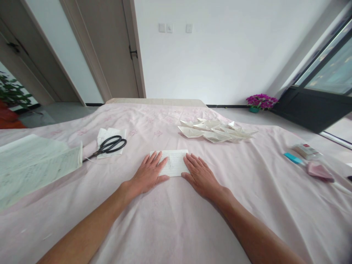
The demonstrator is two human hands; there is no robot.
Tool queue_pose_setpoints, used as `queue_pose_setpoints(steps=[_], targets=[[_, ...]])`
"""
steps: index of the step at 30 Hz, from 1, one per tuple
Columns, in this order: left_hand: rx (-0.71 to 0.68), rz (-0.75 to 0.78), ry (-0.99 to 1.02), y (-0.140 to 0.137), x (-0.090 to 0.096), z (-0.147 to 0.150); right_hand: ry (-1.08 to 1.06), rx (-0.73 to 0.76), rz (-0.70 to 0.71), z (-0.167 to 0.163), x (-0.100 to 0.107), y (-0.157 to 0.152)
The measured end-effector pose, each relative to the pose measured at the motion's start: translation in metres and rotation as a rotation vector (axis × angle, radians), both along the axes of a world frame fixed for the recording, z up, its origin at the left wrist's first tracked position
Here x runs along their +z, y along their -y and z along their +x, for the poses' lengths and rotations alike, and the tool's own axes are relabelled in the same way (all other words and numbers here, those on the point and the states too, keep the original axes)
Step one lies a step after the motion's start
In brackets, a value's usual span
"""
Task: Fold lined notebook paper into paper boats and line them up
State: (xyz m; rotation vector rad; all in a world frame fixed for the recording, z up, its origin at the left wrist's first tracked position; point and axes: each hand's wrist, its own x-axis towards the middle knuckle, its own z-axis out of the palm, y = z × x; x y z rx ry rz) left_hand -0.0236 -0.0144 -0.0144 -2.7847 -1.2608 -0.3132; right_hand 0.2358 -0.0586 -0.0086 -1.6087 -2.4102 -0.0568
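Observation:
A small rectangular sheet of lined paper [176,163], perhaps folded, lies flat on the pink cloth in front of me. Over its left end rests my left hand [151,170], palm down with the fingers spread. My right hand [198,170] lies flat across the right edge, its fingers stretched out too. Faint handwriting shows on the paper between them. Beyond, to the right, sits a group of folded paper boats [216,130]. Black-handled scissors [110,145] lie to the left, partly over some white paper pieces [121,134].
Large written sheets [35,165] cover the left of the cloth-covered table [170,227]. At the right lie a wrapped packet [306,151], a blue item [293,158] and a pink item [320,171]. A pot of purple flowers [261,102] stands on the floor by the wall.

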Motion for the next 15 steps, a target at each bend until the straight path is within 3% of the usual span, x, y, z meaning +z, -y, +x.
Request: queue_pose_setpoints(steps=[8,15], targets=[[-0.184,0.196,0.080,0.018,0.003,0.008,-0.048,0.148,0.075,-0.006,0.011,0.002],[-0.130,0.249,0.095,0.026,0.007,0.020,-0.116,0.202,0.121,-0.007,0.010,0.001]])
